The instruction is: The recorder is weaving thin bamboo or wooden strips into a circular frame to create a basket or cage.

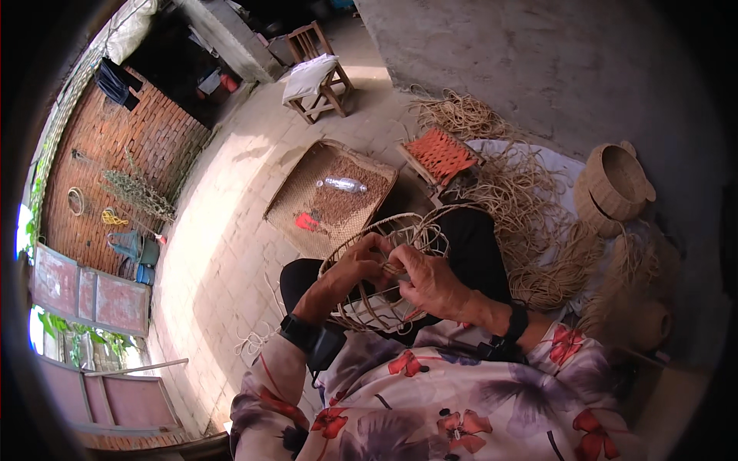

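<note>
A half-woven basket (369, 313) of thin tan strands sits on my lap, its open ribs curving up around my hands. My left hand (355, 265) reaches over the near left of the frame, fingers bent and closed on the strands. Close against it, my right hand (429, 278) pinches the strands with thumb and fingers. The fingertips of both hands nearly meet at the middle of the weave. Exactly which strand each one grips is partly hidden by the fingers. Loose strand ends (257, 338) stick out to the left of the basket.
Ahead lies a flat woven tray (284, 203) with brown grains, a clear bottle (342, 184) and a red item (307, 221). An orange-woven stool (438, 154) and piles of cord (530, 207) are at the right, near finished baskets (615, 184). A wooden chair (317, 73) stands farther off.
</note>
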The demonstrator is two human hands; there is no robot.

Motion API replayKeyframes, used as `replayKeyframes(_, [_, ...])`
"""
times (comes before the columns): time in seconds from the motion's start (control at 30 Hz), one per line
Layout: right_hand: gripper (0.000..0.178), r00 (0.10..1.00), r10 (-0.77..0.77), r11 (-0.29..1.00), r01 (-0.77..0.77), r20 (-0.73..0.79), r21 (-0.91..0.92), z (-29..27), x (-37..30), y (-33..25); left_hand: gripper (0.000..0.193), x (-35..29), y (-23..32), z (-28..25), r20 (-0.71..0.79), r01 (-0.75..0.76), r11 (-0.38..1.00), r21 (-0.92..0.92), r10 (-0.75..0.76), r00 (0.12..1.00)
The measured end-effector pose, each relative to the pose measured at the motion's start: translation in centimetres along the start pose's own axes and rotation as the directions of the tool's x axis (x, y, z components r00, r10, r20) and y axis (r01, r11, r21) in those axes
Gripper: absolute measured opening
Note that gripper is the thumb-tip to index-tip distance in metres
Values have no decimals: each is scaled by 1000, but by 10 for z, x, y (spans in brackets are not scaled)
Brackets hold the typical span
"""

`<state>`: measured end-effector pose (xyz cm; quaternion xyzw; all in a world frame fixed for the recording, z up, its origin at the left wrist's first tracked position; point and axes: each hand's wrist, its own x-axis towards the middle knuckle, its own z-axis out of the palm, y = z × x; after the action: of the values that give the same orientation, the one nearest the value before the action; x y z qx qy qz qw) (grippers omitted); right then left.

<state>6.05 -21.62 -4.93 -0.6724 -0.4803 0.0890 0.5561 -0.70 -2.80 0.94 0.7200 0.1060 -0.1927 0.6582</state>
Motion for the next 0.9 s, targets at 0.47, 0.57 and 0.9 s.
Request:
replayKeyframes(0.47, [10, 997, 53, 963, -64, -47, -263, 3, -12, 0, 12, -7, -20, 26, -301, -101, 714, 693, 413, 860])
replayKeyframes(0.57, [8, 996, 86, 954, -89, -23, -285, -2, -9, 1, 9, -9, -24, 29, -316, -146, 733, 664, 452, 834])
replayKeyframes(0.9, [9, 968, -145, 824, 234, 207, -516, -33, 26, -23, 9, -6, -28, 27, -280, -192, 710, 678, 490, 826])
